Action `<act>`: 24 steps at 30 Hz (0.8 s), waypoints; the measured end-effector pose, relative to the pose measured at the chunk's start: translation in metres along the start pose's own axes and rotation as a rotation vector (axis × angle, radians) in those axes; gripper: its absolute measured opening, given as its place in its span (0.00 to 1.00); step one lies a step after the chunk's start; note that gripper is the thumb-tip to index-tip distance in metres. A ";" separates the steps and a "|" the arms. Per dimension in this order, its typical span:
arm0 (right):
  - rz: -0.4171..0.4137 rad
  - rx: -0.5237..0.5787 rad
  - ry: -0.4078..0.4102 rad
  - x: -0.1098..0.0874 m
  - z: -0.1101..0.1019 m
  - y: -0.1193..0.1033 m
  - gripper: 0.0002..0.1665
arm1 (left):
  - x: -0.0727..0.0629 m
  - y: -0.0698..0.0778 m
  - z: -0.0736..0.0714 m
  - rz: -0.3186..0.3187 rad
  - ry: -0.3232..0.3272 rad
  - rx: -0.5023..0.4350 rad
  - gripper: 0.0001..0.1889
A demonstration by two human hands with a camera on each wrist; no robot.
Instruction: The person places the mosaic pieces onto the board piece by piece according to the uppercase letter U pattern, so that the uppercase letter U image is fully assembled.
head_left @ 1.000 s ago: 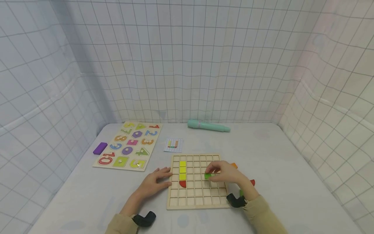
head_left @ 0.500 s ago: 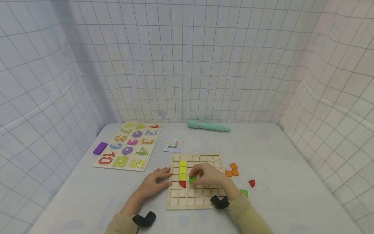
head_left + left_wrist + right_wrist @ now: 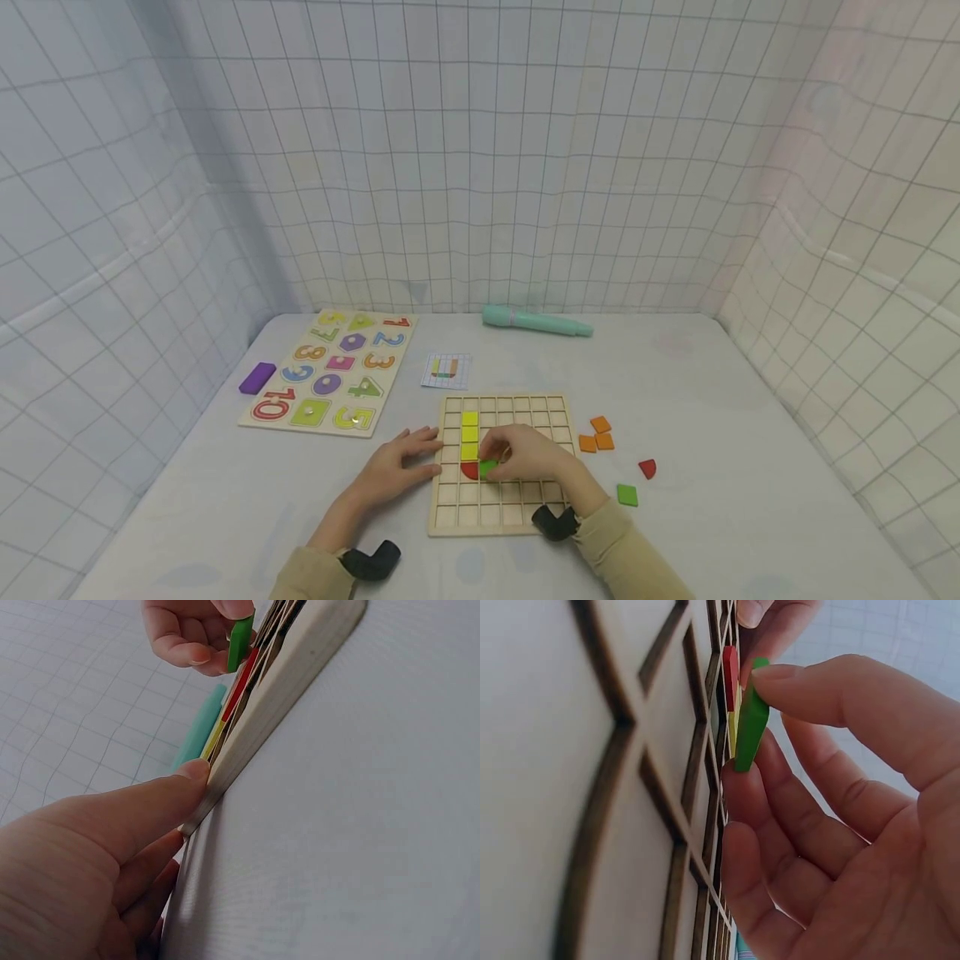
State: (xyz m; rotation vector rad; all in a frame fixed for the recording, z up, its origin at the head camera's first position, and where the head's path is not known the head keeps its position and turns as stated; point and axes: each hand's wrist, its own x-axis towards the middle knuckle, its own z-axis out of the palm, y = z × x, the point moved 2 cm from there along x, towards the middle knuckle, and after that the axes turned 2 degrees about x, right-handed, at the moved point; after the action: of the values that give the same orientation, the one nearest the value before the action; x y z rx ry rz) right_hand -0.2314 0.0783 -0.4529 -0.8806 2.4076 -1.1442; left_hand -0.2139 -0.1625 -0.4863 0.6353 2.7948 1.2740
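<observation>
A green square tile (image 3: 751,724) is pinched between thumb and fingers of my right hand (image 3: 528,452), tilted just above the wooden grid board (image 3: 510,518). In the head view it is right beside a red quarter-round tile (image 3: 469,471), which lies in a cell below a column of yellow square tiles (image 3: 470,434). My left hand (image 3: 393,468) rests at the board's left edge, its thumb (image 3: 191,771) and fingertips touching the frame, fingers fairly straight. Part of the board is hidden under the right hand.
Right of the board lie orange tiles (image 3: 588,443), a red quarter-round tile (image 3: 647,468) and a green square tile (image 3: 627,495). Behind it are a small pattern card (image 3: 446,372) and a teal pen-shaped object (image 3: 536,321). A number puzzle (image 3: 330,375) and purple block (image 3: 257,378) stand left.
My right hand has carried the green tile leftward across the board to beside the red tile, uncovering the loose tiles at the right. The left hand has stayed in place.
</observation>
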 end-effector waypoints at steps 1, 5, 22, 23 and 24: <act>0.003 -0.001 0.001 0.000 0.000 0.000 0.11 | 0.000 0.000 0.000 0.002 0.002 0.004 0.20; 0.014 -0.004 0.004 0.000 0.000 0.002 0.11 | 0.000 0.001 -0.001 -0.017 -0.003 0.002 0.21; 0.015 -0.006 -0.002 0.000 0.000 0.004 0.12 | 0.000 -0.001 -0.001 -0.006 -0.010 0.002 0.21; 0.014 -0.011 -0.002 0.001 0.000 0.004 0.11 | 0.000 -0.001 0.000 -0.005 -0.008 0.003 0.21; 0.013 -0.018 -0.002 0.001 0.000 0.005 0.11 | 0.000 -0.001 0.000 -0.005 -0.007 0.004 0.21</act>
State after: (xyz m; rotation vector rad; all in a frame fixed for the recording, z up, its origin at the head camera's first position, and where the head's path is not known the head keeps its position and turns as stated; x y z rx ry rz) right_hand -0.2338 0.0804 -0.4567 -0.8704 2.4216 -1.1180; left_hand -0.2142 -0.1631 -0.4869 0.6313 2.7924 1.2636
